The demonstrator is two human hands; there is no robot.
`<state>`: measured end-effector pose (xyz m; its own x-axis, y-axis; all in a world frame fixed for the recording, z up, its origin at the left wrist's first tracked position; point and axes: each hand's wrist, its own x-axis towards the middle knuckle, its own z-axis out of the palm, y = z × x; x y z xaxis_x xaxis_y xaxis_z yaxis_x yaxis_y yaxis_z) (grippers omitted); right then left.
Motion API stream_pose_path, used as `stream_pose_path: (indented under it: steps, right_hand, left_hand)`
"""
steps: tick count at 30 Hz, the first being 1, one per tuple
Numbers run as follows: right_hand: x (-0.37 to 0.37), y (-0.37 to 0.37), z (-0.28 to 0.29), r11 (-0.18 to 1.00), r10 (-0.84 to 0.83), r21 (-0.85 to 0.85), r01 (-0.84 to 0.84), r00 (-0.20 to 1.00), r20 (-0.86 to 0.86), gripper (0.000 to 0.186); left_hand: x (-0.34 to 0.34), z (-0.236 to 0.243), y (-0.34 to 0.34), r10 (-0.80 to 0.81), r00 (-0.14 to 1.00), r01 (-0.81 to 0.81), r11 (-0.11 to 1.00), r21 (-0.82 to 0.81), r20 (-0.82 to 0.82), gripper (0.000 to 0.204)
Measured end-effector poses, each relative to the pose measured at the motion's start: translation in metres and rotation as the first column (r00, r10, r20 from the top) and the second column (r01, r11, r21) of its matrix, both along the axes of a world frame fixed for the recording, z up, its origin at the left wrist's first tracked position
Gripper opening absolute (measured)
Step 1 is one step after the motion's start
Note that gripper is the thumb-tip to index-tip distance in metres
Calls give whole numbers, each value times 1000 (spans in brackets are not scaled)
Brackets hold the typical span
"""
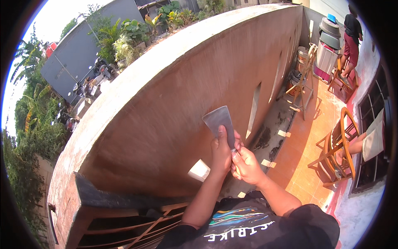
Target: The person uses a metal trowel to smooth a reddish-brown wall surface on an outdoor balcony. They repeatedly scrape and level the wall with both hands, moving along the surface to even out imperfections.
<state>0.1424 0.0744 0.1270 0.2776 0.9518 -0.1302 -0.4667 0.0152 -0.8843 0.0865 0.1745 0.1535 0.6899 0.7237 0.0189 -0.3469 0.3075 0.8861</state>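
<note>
A wide putty knife (219, 118) is held up in front of my chest, its flat grey metal blade pointing away from me. My right hand (247, 167) is closed around its handle. My left hand (222, 150) grips the lower part of the blade, with the thumb lying along its face and fingers reaching behind it. Beyond the blade stands a brown plastered wall (178, 91), apart from the knife. Most of the handle is hidden in my fingers.
One person stands on a wooden chair (350, 85) at far right; another person's legs show on a nearer wooden chair (338, 149). Wooden trestles (304, 83), buckets (302, 54) and stacked tubs (330, 35) stand at the back. A dark metal gate (124, 222) is at lower left. Motorbikes (99, 70) stand outside.
</note>
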Motion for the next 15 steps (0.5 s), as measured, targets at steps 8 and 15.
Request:
stream_pose_path:
  steps: [8,15]
  right_hand:
    - [-4,-3,-3,993,-11,-116,10,1000,-5,17]
    - [-1,-10,-14,989,-108,113,99,991,77,18]
  left_hand:
    - [0,-9,-1,-28,995,7,977,-211,-94,61]
    - [5,-28,-5,-42,992,44,999,-18,117,62]
